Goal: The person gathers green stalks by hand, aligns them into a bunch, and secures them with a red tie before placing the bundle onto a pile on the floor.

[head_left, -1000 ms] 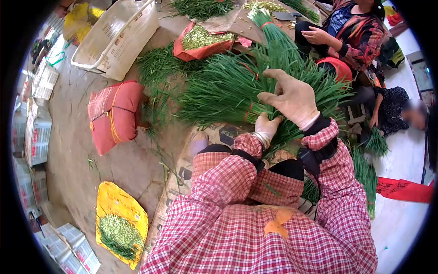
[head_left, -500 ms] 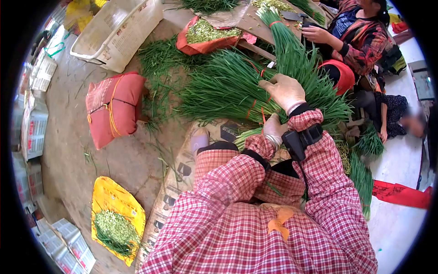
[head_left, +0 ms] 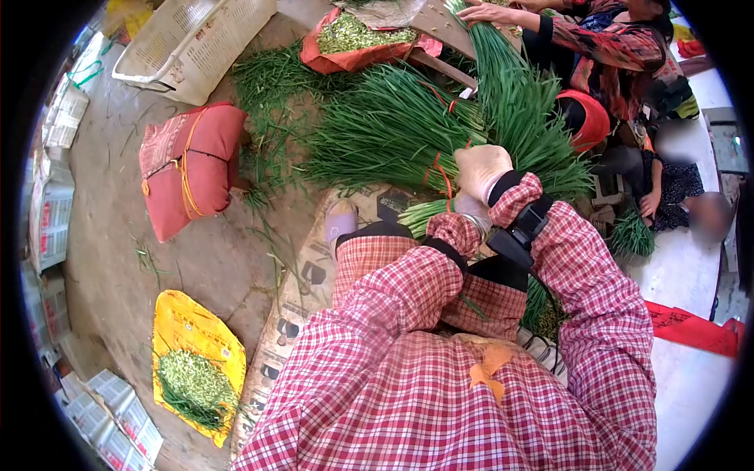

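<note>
A large heap of long green chives (head_left: 377, 129) lies in front of me, with several bunches bound by red ties. My right hand (head_left: 481, 171), in a pale glove, is closed over the stems beside a red tie (head_left: 442, 177); what its fingers grip is hidden. Just below it, my left hand (head_left: 471, 210) is closed at the pale stem ends (head_left: 425, 215) of a bunch and partly covered by the right hand and wrist. Another bunch of chives (head_left: 503, 74) stretches up toward a co-worker's hand (head_left: 488, 13).
A white plastic crate (head_left: 192, 59) stands at the upper left, near a tied red bundle (head_left: 192, 169). Trimmings lie on a yellow sack (head_left: 196, 322) and in a red sack (head_left: 314, 59). Co-workers sit at the right, one with a red stool (head_left: 585, 122) close by.
My right hand has curled closed and come down over my left hand. The co-worker's arm has reached left onto the upper chive bunch. The view has shifted slightly.
</note>
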Available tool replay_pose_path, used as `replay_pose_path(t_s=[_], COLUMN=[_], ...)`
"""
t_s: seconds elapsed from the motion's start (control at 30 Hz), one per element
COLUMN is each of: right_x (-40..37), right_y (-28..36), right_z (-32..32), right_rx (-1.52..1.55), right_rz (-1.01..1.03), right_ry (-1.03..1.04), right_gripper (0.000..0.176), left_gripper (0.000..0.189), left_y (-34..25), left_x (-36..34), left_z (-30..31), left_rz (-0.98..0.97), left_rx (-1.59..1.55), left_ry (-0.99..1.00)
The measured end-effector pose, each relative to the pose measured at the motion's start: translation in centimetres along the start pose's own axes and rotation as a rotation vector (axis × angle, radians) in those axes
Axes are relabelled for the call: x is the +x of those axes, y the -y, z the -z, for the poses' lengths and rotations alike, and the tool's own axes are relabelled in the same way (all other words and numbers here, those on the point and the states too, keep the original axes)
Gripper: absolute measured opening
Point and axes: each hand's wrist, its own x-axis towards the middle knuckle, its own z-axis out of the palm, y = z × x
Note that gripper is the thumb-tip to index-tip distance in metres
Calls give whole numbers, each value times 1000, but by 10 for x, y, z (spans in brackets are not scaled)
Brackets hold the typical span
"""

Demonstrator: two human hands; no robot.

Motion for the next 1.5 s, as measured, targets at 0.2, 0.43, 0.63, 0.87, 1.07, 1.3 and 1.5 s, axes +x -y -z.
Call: replay_pose_path(t_s=[0.2, 0.43, 0.63, 0.87, 1.07, 1.3, 1.5], right_x=[-2, -88, -162, -103, -45, -91, -105], right_y=[-32, -105, -162, -148, -167, -248, -192], right_z=[31, 74, 62, 55, 60, 80, 82], right_rx=[583, 869, -24, 157, -75, 634, 464], right_rz=[83, -43, -214, -97, 37, 87, -177], right_ry=[-288, -485, 156, -704, -502, 39, -407], right_gripper=[26, 28, 46, 68, 31, 25, 51], left_gripper=[51, 57, 52, 44, 50, 52, 51], left_y=[-55, -68, -75, -57, -63, -72, -70], left_x=[-76, -80, -82, -67, -77, -80, -83], left_z=[-88, -97, -106, -81, -95, -102, -99], left_rz=[-445, -365, -349, -476, -419, -364, -384], left_rx=[1572, 1442, 1416, 1411, 1422, 1503, 1572], left_ry=[-194, -124, -138, -114, -96, -102, -122])
